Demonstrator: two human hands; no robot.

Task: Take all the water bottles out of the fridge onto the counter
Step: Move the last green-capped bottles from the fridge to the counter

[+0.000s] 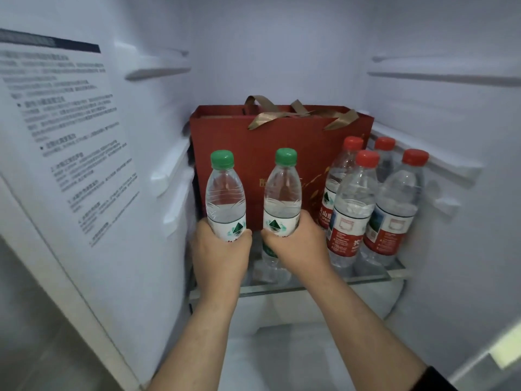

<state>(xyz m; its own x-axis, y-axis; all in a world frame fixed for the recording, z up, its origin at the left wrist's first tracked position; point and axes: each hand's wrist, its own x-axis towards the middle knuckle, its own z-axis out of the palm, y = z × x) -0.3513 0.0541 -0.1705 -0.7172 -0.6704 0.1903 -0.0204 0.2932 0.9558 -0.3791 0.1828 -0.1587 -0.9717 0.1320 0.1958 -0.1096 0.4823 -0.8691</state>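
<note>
Early going: six water bottles in sight, none on the counter yet.

Inside the fridge (282, 38), on the glass shelf (375, 277): a red gift bag (282, 153) at 12 o'clock. To its 3 o'clock, four red-capped water bottles (352, 210), upright and untouched. In front of the bag at 6 o'clock, two green-capped ones, both upright. Left green-capped bottle (224, 193) gripped round the label by the left hand (222, 255), fingers curled tight. Right green-capped bottle (282, 190) gripped likewise by the right hand (296, 244). By judgement, first pair about to come out, four left after. Counter out of view. Impossible to tell whether the held bottles' bases are lifted or resting on the shelf. Anything behind the bag hidden. Print on the door sticker (70, 136) at 9 o'clock too blurred to read.
</note>
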